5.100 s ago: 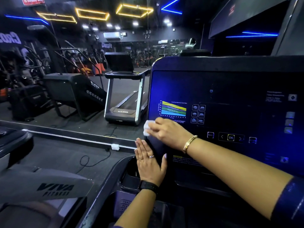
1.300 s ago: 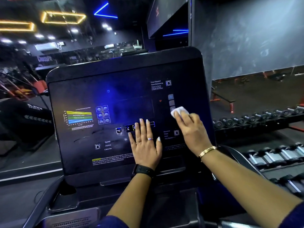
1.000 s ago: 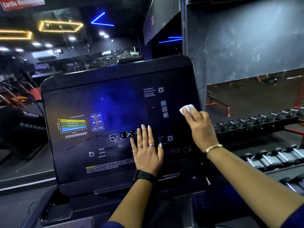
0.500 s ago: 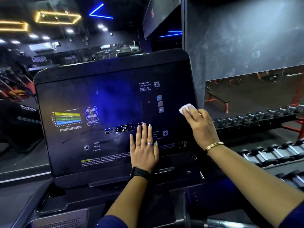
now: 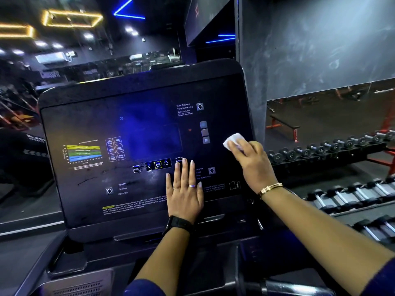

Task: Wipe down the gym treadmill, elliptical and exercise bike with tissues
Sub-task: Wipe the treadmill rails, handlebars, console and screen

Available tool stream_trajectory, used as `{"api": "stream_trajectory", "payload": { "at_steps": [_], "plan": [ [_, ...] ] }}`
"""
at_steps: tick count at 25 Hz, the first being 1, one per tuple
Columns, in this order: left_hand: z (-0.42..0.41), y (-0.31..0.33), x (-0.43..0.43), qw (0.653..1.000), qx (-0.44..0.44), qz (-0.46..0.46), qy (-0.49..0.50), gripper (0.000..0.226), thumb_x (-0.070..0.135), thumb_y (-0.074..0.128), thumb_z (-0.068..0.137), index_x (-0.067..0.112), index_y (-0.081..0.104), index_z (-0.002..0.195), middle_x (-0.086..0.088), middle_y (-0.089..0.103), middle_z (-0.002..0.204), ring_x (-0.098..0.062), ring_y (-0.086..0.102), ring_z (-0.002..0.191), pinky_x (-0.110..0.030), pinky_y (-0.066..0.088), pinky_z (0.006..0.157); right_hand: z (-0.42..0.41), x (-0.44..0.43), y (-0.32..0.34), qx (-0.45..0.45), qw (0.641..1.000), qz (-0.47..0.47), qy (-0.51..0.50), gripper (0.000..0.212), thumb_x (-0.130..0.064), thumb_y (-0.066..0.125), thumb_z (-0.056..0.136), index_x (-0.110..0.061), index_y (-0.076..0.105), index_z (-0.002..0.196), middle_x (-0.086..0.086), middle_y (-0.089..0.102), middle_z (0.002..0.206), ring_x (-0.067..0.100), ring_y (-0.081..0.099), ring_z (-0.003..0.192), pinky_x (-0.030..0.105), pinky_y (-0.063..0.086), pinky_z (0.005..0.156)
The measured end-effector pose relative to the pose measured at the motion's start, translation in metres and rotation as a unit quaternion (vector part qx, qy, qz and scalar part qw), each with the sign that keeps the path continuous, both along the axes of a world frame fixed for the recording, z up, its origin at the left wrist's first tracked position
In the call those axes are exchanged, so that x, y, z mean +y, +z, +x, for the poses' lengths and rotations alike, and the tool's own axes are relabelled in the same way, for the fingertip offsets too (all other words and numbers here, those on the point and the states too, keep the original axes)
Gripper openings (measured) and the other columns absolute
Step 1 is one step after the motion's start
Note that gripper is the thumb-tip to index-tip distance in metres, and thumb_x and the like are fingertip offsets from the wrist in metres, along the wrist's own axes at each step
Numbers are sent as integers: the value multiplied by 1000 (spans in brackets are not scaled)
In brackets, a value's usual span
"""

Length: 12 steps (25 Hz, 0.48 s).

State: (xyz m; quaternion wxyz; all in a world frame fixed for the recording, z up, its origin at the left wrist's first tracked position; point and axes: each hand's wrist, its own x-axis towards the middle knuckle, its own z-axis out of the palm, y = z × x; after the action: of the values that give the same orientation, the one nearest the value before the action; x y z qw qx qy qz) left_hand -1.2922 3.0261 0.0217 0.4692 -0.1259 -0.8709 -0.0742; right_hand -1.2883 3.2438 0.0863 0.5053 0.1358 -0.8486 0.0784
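Observation:
A dark treadmill console panel (image 5: 136,129) fills the middle of the head view, with printed buttons and a coloured chart at its left. My left hand (image 5: 184,190) lies flat on the lower middle of the panel, fingers straight, just below the OK buttons. My right hand (image 5: 253,165) holds a folded white tissue (image 5: 233,140) against the panel's right side, near its edge. Most of the tissue is hidden under my fingers.
A dumbbell rack (image 5: 333,150) runs along the right, with more dumbbells (image 5: 350,197) on a lower tier. A grey wall (image 5: 320,45) rises behind it. A mirror (image 5: 64,50) at the left reflects gym machines and ceiling lights. A metal handlebar (image 5: 295,288) crosses the bottom right.
My right hand slid the tissue from the panel's left side across to its right edge. My left hand moved from the lower left corner to the panel's lower middle.

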Motion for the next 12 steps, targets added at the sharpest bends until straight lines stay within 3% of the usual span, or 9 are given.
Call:
{"api": "stream_trajectory", "payload": {
  "at_steps": [3,6,9,12],
  "plan": [
    [1,0,2,1000,0,-3,1,61,37,29,98,14,20,154,-7,20,161,-18,6,151,-45,4,122,12,-12,-44,-6,998,-50,-39,79,25,64,61,-4,54,134,7,42,136,27,40,92,43,56,75],
    [-1,0,-1,1000,4,-5,0,61,38,29,99,14,19,154,-8,20,160,-18,4,151,-45,4,122,26,-39,-78,-2,998,61,24,56,6,47,82,-7,43,137,4,41,135,22,45,100,33,51,89],
    [1,0,-2,1000,4,-8,0,60,38,28,99,13,20,154,-8,20,160,-18,5,151,-46,4,122,12,-41,-48,2,989,135,54,49,-6,47,85,-10,49,134,3,43,132,23,48,101,34,53,88],
    [3,1,1,1000,-3,-5,-8,60,37,30,99,13,21,154,-7,22,160,-19,10,150,-45,4,122,3,-36,-22,0,998,59,-11,52,-3,48,82,-8,55,133,6,47,134,23,47,98,35,53,81]
  ]
}}
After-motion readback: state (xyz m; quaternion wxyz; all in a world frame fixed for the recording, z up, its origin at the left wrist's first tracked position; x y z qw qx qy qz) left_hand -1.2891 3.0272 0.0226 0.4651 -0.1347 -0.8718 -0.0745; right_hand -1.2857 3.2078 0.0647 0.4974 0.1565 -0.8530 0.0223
